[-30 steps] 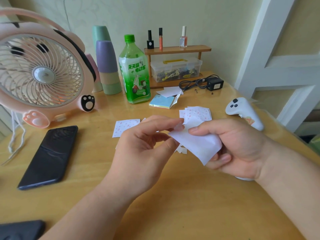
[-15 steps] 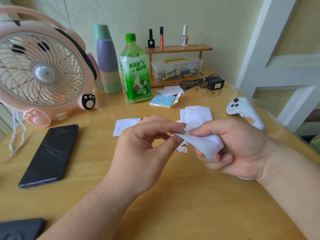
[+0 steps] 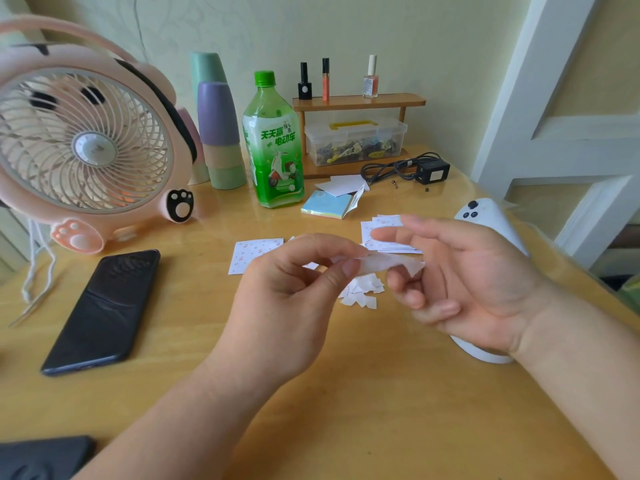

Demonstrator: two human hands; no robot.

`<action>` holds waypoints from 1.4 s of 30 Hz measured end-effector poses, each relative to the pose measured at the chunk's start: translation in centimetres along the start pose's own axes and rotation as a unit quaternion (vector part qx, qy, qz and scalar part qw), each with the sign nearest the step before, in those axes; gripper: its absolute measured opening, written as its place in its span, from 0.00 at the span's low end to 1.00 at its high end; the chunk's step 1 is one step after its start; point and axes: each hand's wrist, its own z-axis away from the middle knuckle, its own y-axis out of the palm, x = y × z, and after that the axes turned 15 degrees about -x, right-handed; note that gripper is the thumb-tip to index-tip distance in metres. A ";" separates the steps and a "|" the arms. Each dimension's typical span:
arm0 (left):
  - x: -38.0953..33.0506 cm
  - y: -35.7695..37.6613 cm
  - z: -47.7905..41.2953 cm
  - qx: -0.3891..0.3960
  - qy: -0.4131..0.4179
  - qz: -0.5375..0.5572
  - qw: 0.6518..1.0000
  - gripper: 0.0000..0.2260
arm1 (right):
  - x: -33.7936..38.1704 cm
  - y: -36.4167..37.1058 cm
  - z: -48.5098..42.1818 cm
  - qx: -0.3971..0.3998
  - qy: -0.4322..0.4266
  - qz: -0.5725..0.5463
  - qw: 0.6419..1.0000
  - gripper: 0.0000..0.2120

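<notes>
Centre frame: left hand [image 3: 294, 299] pinches one end of a white paper [image 3: 391, 263] between thumb and forefinger; right hand [image 3: 467, 289], fingers loosely spread, hovers beside its free end. Paper seems light, floppy, easily torn, best pinched at edges. Scraps [image 3: 362, 291] lie beyond

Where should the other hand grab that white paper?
Pinch the free right end of the paper, coming from the right. The left hand pinches its left end, and the paper sticks out sideways toward the open right hand, so that end is bare and nearest.
</notes>
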 end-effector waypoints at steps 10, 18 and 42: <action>-0.6 -0.3 0.0 -0.064 0.179 -0.154 0.970 0.28 | -0.7 1.3 0.7 0.002 -0.029 -0.137 0.990 0.33; -0.6 0.1 0.2 -0.017 0.261 -0.290 0.920 0.46 | -2.1 2.2 1.3 -0.119 -0.279 0.074 0.950 0.27; -0.7 2.3 1.4 -0.058 -0.052 0.195 0.978 0.44 | -3.0 2.1 0.0 -0.123 -0.385 -0.008 0.915 0.24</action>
